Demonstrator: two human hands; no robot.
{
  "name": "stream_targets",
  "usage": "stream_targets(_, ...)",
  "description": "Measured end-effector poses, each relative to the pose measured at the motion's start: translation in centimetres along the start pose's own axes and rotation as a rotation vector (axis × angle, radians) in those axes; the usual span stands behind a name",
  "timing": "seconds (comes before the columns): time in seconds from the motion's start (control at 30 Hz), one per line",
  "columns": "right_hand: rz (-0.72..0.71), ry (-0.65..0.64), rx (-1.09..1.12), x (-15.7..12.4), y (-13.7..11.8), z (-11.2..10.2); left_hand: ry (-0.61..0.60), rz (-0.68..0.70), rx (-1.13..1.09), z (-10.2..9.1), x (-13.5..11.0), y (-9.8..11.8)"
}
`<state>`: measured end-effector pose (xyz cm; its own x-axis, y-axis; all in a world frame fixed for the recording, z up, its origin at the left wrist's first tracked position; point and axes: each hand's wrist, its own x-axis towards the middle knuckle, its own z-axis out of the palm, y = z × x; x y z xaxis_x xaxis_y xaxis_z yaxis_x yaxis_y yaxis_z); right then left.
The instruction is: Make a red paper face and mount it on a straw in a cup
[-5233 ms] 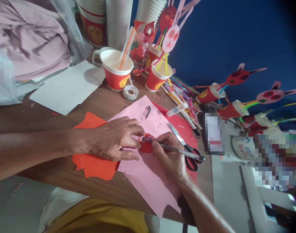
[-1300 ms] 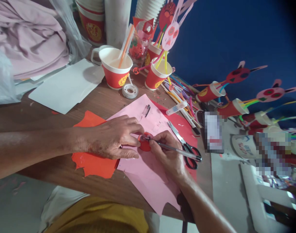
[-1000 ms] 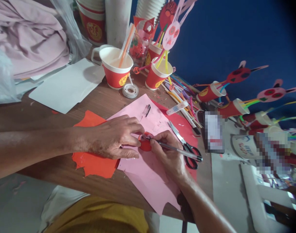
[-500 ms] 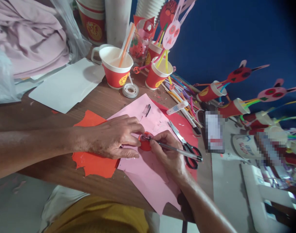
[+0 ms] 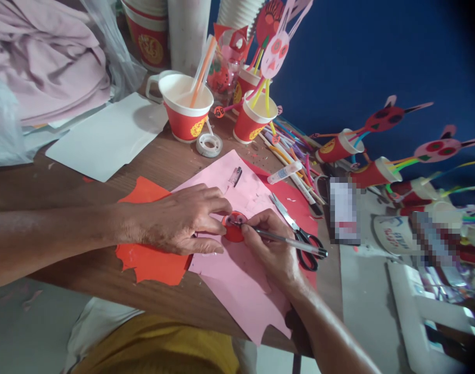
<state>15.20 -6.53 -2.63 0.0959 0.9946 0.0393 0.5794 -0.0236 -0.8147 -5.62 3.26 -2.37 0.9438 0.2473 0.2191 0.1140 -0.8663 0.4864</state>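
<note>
My left hand [image 5: 182, 221] lies on a pink paper sheet [image 5: 237, 280], its fingertips pressed together on the edge of a small red paper disc [image 5: 234, 235]. My right hand [image 5: 270, 249] is closed round a clear pen [image 5: 289, 241], whose tip rests on the top of the disc. The disc lies flat on the pink sheet between the two hands. An orange-red paper sheet [image 5: 151, 262] sticks out from under my left hand and the pink sheet.
Scissors [image 5: 299, 236] lie just right of my right hand. Behind are a tape roll [image 5: 208, 145], a glue tube [image 5: 284, 173], red paper cups [image 5: 186, 114], coloured straws [image 5: 295, 150], a white sheet [image 5: 105, 137] and finished cup figures [image 5: 338, 148] on the right.
Both hands stay in place on the red disc; the pen shifts only slightly over it.
</note>
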Motion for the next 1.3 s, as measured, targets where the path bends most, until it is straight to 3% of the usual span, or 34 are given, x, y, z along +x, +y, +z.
stream_targets(0.37, 0.003, 0.005, 0.001, -0.08, 0.03, 0.04, 0.063, 0.02, -0.032, 0.2, -0.07, -0.13)
stream_targets(0.97, -0.04, 0.047, -0.017, 0.1, 0.07, 0.21, 0.0, 0.019, 0.012, 0.09, -0.12, -0.2)
stream_targets(1.3, -0.043, -0.001, 0.002, -0.06, 0.21, 0.02, 0.031, 0.013, -0.006, 0.11, 0.05, -0.12)
